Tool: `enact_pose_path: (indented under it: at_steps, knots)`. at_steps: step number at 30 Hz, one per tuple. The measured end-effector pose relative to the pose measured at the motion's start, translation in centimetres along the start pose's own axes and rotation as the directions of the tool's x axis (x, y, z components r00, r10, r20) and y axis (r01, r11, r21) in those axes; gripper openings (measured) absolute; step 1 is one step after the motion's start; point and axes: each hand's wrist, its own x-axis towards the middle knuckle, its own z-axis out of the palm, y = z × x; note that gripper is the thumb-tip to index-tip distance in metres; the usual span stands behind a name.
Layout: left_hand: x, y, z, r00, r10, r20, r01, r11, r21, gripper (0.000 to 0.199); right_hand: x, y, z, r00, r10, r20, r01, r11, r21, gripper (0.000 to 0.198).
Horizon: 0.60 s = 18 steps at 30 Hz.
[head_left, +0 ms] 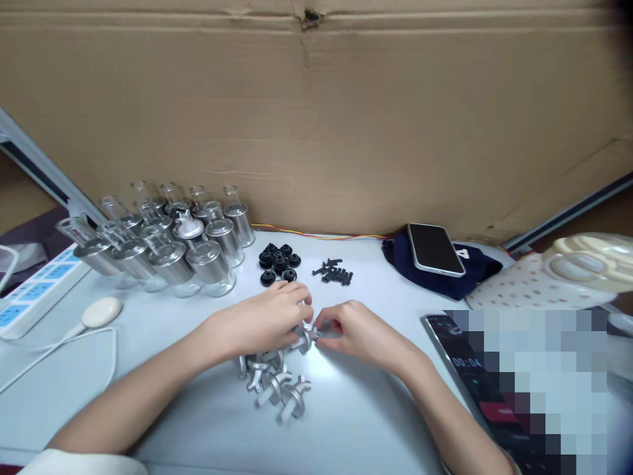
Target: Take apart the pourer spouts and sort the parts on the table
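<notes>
My left hand [281,315] and my right hand [359,331] meet over the middle of the table. Between their fingertips is a silver pour spout [305,339] with a round collar and a forked end. The left fingers close on it from above and the left, while the right thumb and forefinger pinch its forked end. More silver pour spouts [294,398] lie loosely grouped just below my left hand, some partly hidden by it. Beyond my hands sit a cluster of black stoppers [279,262] and a small pile of thin black pieces [337,273].
Several glass bottles with metal sleeves [212,264] stand back left; a silver spout [188,224] tops one. At left are a power strip [42,290] and a white cabled disc [101,312]. A phone [435,249] rests on dark cloth [475,267]; another phone [465,363] lies right. Cardboard [316,125] rises behind.
</notes>
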Motion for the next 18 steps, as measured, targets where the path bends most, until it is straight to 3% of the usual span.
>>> enact_pose_path:
  at_steps: [8,18]
  knots:
    - [0.4,-0.1,0.3,0.999,-0.003,0.032,0.006,0.994,-0.105,0.008,-0.1,0.6,0.1,0.999,0.006,-0.049,-0.006,1.0,0.006,0.011]
    - [1.1,-0.3,1.2,0.999,0.029,0.018,-0.027,0.993,-0.118,0.011,0.0,1.1,0.7,0.989,-0.149,-0.001,0.149,0.988,0.043,0.02]
